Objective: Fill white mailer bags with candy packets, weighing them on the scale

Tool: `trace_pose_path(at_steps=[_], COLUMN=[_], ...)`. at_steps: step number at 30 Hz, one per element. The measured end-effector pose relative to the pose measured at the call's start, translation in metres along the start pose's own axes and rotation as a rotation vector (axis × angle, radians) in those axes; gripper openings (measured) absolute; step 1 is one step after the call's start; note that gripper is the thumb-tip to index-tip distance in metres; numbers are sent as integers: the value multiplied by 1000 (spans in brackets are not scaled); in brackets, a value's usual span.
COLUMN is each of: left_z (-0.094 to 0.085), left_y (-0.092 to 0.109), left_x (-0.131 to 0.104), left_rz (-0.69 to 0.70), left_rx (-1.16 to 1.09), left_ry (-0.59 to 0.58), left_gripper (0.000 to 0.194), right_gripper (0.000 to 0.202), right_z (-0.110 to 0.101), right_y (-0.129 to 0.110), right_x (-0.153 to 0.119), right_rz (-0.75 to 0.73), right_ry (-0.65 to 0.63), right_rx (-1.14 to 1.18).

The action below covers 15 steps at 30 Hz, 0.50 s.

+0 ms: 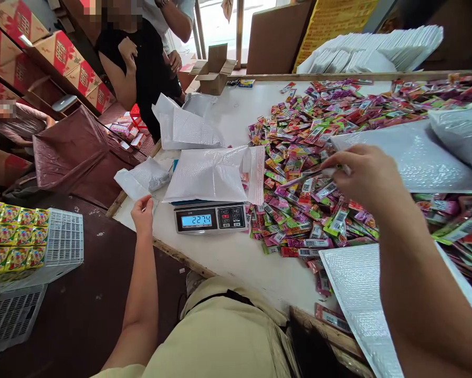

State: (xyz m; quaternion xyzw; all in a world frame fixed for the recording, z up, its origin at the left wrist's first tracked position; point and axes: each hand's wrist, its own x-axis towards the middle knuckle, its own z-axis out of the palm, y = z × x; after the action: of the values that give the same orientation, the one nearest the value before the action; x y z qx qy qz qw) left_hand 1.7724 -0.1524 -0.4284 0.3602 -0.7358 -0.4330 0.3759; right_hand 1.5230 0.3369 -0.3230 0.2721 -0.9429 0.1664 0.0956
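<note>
A white bubble mailer (212, 176) lies on a digital scale (211, 218) whose lit display shows digits. To its right spreads a large heap of small colourful snack packets (310, 199). My right hand (362, 173) is over the heap, its fingers pinched together around something too small to make out. Left of the scale, my left hand (142, 210) has its fingertips pressed together beside a small bubble-wrap pouch (143, 176); whether anything is between them is hidden.
More mailers lie at the back left (188, 123), right (412, 157) and front right (362, 294). An open carton (216, 71) and a mailer stack (373, 52) are at the far edge. Two people stand across the table, another farther left. Crates (64, 239) stand at left.
</note>
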Motion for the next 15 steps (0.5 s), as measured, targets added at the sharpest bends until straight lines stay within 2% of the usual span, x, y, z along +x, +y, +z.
trace_pose_path(at_steps=[2,5,15], left_z=[4,6,-4], left_y=[2,6,3], left_x=[-1,-3,-4], left_rz=[8,2,-1], left_rx=[-15,-25,-11], left_ry=[-6,-28,-9], left_gripper=[37,37,38], right_gripper=[27,28,28], right_z=[-9,-9,8], right_y=[15,27,26], right_x=[-11,-20,-16], right_rz=[95,184,304], right_ry=[42,72,29], right_rx=[-15,-28,113])
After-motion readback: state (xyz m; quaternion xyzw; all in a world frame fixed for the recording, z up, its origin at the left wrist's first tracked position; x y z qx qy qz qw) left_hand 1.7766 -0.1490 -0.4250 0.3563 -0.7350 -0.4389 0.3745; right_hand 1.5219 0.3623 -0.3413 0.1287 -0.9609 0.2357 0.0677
